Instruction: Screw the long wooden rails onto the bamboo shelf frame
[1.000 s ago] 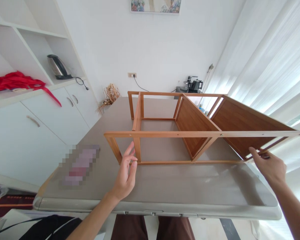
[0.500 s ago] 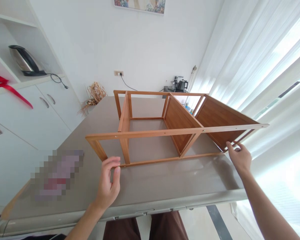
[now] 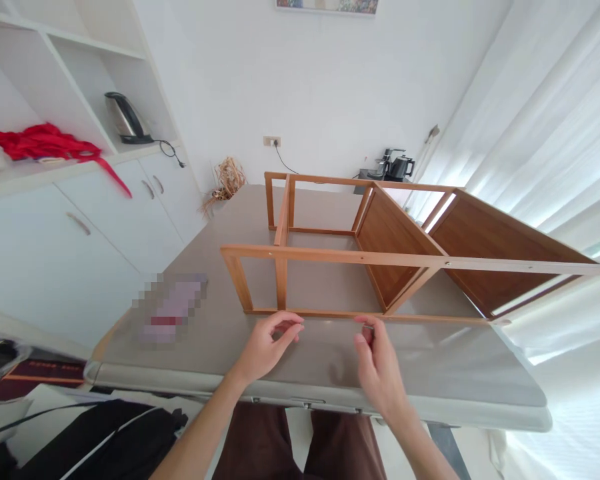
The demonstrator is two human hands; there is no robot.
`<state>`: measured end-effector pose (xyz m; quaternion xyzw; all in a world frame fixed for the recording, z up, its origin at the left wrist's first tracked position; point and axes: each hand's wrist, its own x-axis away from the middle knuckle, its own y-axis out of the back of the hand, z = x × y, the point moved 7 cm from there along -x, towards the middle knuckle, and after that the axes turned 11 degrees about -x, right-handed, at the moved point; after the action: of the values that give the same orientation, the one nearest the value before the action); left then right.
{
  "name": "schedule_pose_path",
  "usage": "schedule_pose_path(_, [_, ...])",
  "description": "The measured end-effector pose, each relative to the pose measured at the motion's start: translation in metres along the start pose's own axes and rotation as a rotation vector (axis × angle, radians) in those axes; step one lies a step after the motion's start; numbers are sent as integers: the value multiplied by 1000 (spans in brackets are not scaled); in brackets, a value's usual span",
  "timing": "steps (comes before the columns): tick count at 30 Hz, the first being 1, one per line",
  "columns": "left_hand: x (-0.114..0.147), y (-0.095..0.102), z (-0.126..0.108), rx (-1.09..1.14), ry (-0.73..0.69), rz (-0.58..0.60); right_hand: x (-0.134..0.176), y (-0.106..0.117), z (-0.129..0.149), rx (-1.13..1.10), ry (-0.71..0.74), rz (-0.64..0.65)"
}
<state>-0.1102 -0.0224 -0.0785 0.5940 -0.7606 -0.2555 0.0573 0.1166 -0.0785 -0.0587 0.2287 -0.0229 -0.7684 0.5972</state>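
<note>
A brown wooden shelf frame (image 3: 330, 255) lies on its side on the grey table (image 3: 310, 353), its panels standing upright. My left hand (image 3: 267, 343) is just in front of the frame's near lower rail. Its thumb and fingers are pinched together, and whatever tiny thing is between them is too small to name. To the right, my right hand (image 3: 380, 363) is closed with the thumb against the curled fingers. A small thin metal piece (image 3: 367, 327) shows at its fingertips, its exact kind unclear. Small screw heads dot the frame's upper near rail.
A blurred-out item (image 3: 173, 310) lies on the table's left part. Beyond the table stand dried stalks (image 3: 227, 179) and a black kettle (image 3: 400, 168). White cabinets with a steel kettle (image 3: 126, 119) line the left; a white curtain (image 3: 545, 133) hangs at right. Black fabric (image 3: 105, 440) sits lower left.
Both hands have left the frame's ends and come toward each other in front of its near rail. My view has shifted left, so the frame appears further right.
</note>
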Motion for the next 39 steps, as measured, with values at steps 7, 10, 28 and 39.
schedule_pose_path(7, [5, 5, 3, 37, 25, -65, -14, -75, 10, -112, 49, 230])
schedule_pose_path(10, [6, 4, 3, 38, 16, -60, -9, -85, -5, -139, -4, 273])
schedule_pose_path(28, [8, 4, 3, 13, 41, 1, -2, -92, -9, -347, -52, 369])
schedule_pose_path(39, [8, 2, -3, 7, 59, 67, -3, -92, -8, -277, -15, 402])
